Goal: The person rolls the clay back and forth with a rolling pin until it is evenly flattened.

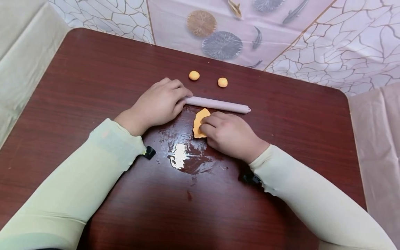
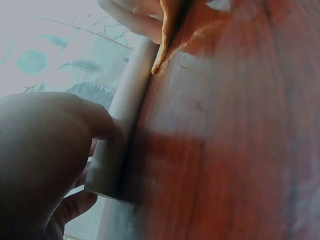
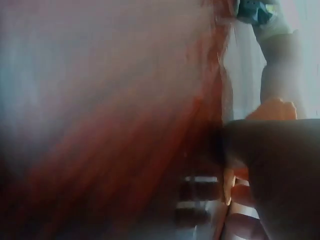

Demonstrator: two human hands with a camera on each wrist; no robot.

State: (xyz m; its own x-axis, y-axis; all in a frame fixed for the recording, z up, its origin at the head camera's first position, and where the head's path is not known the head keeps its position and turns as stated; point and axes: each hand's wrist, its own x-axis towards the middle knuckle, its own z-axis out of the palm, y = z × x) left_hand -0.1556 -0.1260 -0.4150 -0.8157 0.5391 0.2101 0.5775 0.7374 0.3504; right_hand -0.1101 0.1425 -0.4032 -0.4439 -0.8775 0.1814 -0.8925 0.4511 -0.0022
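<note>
dough sheet: flattened orange piece (image 1: 200, 122), thin, ragged edge, matte; lies on the table just in front of the pin, near centre.
rolling pin: smooth pale lilac cylinder (image 1: 218, 104), small nub at right end, lying flat across the table.
left hand: (image 1: 159, 102) fingers curled over the pin's left end, thumb against it in the left wrist view (image 2: 95, 120).
right hand: (image 1: 229, 133) fingertips bent down onto the dough sheet, covering its right part; pinch or press, cannot tell.
table: dark red-brown wood grain (image 1: 93, 80), glossy, wet-looking smear near the dough.
dough balls: two small round orange ones (image 1: 194, 75) (image 1: 222, 82) beyond the pin, apart from each other.
backdrop: patterned cloth (image 1: 343, 38) behind the table.
right wrist view: blurred, little readable.
</note>
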